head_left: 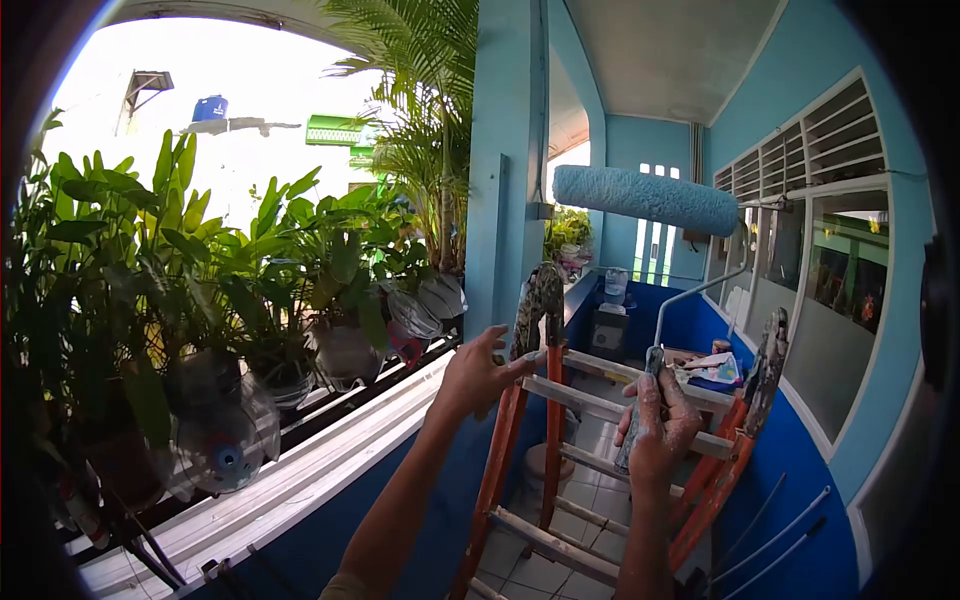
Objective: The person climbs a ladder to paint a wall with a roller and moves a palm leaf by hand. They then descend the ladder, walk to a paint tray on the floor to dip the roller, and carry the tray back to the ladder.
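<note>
My right hand [664, 418], speckled with paint, is wrapped round the handle of a paint roller [645, 198]. The roller stands upright in my grip, its fluffy light-blue sleeve lying almost level above the hand and its bent metal frame running down on the right. My left hand [480, 372] has its fingers apart and holds nothing. Its fingertips are right at the left rail of an orange stepladder [508, 425], which has pale, worn rungs and paint-spattered dark cloth wrapped on its tops. Part of the ladder is hidden behind my right forearm.
Potted plants [280, 340] line the white ledge [330, 440] on the left. A light-blue pillar [505, 200] rises beside the ladder. Windows [845, 300] run along the right wall, with poles [790, 535] below. A water dispenser [608, 325] stands at the back.
</note>
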### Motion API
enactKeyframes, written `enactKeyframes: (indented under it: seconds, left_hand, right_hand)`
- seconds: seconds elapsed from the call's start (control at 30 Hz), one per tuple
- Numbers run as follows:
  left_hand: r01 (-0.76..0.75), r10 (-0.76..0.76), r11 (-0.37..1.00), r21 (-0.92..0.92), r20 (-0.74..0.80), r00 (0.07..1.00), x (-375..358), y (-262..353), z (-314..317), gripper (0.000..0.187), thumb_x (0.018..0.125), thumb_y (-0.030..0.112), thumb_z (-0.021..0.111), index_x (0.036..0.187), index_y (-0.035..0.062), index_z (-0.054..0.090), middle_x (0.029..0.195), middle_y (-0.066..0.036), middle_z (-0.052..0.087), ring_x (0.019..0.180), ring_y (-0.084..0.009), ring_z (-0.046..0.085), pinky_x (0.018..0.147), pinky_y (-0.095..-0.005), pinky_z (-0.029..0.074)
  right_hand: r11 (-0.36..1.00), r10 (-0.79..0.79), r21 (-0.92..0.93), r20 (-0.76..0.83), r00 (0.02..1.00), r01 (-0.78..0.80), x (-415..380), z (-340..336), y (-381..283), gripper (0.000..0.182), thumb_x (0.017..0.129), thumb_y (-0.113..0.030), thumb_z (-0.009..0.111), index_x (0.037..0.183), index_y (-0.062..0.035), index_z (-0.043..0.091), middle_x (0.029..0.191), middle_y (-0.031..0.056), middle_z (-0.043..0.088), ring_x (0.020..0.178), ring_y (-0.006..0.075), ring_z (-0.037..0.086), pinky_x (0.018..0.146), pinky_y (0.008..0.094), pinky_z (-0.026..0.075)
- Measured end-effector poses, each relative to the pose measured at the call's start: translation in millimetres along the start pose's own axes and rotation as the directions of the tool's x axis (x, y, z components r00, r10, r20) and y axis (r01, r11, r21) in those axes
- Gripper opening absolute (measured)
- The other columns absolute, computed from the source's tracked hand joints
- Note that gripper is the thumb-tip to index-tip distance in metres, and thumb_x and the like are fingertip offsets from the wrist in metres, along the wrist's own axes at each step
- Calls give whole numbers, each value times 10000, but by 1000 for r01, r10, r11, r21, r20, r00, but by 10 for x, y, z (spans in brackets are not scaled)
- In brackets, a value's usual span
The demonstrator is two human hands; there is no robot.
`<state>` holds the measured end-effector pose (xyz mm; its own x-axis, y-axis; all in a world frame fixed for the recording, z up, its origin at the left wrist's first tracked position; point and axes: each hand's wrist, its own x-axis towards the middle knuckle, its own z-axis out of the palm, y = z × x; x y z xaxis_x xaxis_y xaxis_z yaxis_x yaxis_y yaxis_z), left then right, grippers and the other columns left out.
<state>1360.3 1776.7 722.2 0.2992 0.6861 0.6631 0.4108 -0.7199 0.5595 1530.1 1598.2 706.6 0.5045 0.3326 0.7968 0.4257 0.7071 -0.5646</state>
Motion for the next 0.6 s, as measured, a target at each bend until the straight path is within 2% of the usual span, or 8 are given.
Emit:
enactKeyframes:
  seconds: [0.03,0.07,0.2,0.27,0.37,0.47,0.53,0.6]
  left_hand:
    - [59,-52,997,-43,155,987,140,68,-10,868,709,570,816,1308,-14,583,1102,-236,706,910,-308,729,835,-394,560]
    - [-4,1,999,50,71,997,235,40,60,815,730,550,807,1274,-22,605,1013,-227,725,898,-318,729,817,-404,559]
    - [-15,-12,988,156,171,985,389,-208,231,571,794,498,765,1103,28,669,883,-190,718,790,-343,711,739,-427,542]
    - [111,-134,988,106,246,960,446,-248,345,462,810,470,741,990,51,668,849,-181,707,784,-359,696,722,-439,531]
    - [185,-216,973,140,252,943,418,-206,337,405,820,439,721,918,53,651,810,-182,694,785,-373,687,705,-454,524]
    - [165,-175,985,57,262,949,364,-202,266,381,816,424,722,877,58,638,771,-173,683,758,-386,677,673,-466,518]
    - [142,-146,989,31,213,966,368,-222,253,379,819,425,721,870,60,635,737,-165,670,717,-385,670,639,-466,511]
    - [149,-164,986,71,292,942,382,-208,222,377,817,430,723,861,67,632,729,-153,668,709,-382,668,626,-466,508]
  right_hand:
    - [999,31,18,-21,999,-30,36,95,35,254,1008,-126,542,1143,60,651,772,77,635,467,68,540,382,219,398]
    - [997,63,35,-41,997,-62,72,186,83,246,1007,-122,541,1127,61,653,776,78,636,468,69,541,387,219,400]
    - [986,166,41,-127,978,-162,350,506,208,241,995,-110,535,1077,93,636,782,97,623,471,87,532,397,230,401]
    - [983,184,47,-134,974,-179,525,619,254,253,996,-117,523,1065,103,628,782,104,621,467,89,524,398,236,402]
    - [978,209,42,-152,966,-205,797,768,194,265,1001,-134,514,1059,98,626,764,99,612,466,92,522,397,244,401]
    - [975,213,-28,-131,968,-218,1022,727,210,274,1006,-159,523,1068,84,633,763,89,599,476,90,524,393,247,394]
    - [969,239,-15,-206,949,-248,1152,737,226,273,1007,-182,540,1049,71,634,783,88,600,474,92,522,387,246,387]
    - [972,232,3,-192,954,-236,1258,689,286,268,1007,-197,552,1029,59,630,791,84,597,467,94,515,377,247,383]
